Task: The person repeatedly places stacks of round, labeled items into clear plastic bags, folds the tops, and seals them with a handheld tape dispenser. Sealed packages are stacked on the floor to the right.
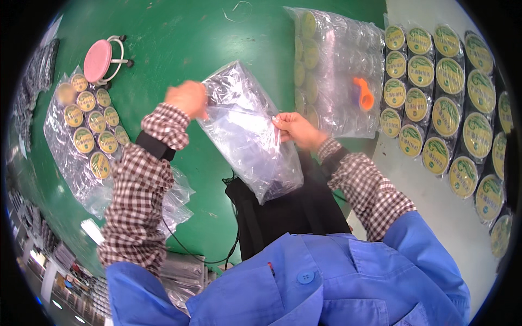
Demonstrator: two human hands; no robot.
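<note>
A large clear plastic bag [244, 141] hangs between my hands in front of my body, creased and shiny. My left hand [187, 99] is at its left edge, slightly blurred, with its fingers closed on the film. Thumb and fingers of my right hand [298, 130] pinch the bag's right edge. I cannot make out anything inside the bag. Both forearms wear brown-checked sleeve covers over blue work sleeves.
Right of the bag lies a clear-wrapped pack [342, 70] with an orange tape dispenser [365, 96] on it. Rows of round yellow-labelled packages [447, 76] stand farther right. At left are a bagged group of similar packages [87, 138] and a pink wheeled stool [98, 61] on the green floor.
</note>
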